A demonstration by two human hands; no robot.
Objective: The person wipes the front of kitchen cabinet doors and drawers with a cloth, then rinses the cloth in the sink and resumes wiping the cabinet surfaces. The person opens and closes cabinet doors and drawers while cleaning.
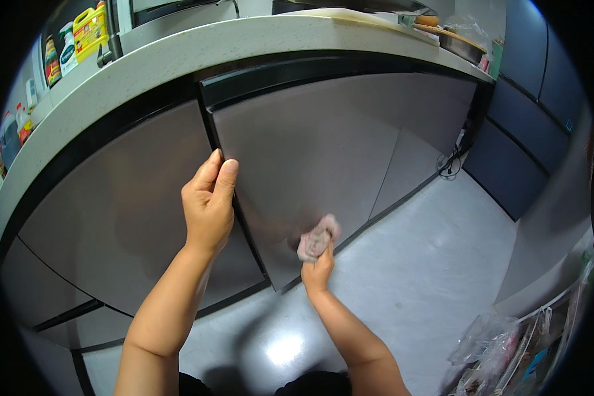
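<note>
My left hand (pixel 209 198) is closed at the left edge of a grey cabinet door (pixel 297 145), its thumb toward the door's face and its fingertips partly hidden at the edge. Low on that same door, my right hand (pixel 319 269) holds a bunched, pinkish-grey cloth (pixel 318 239) against the glossy surface. The cloth is a little blurred. A second grey cabinet front (pixel 125 204) lies to the left, past a dark gap.
Above the doors runs a pale speckled countertop (pixel 244 36), with a metal pan (pixel 462 47) at its right end and a yellow jug (pixel 90 32) at its left. A dark blue fridge (pixel 508 145) stands right. Plastic bags (pixel 488 343) and a cable (pixel 449 165) are near the floor.
</note>
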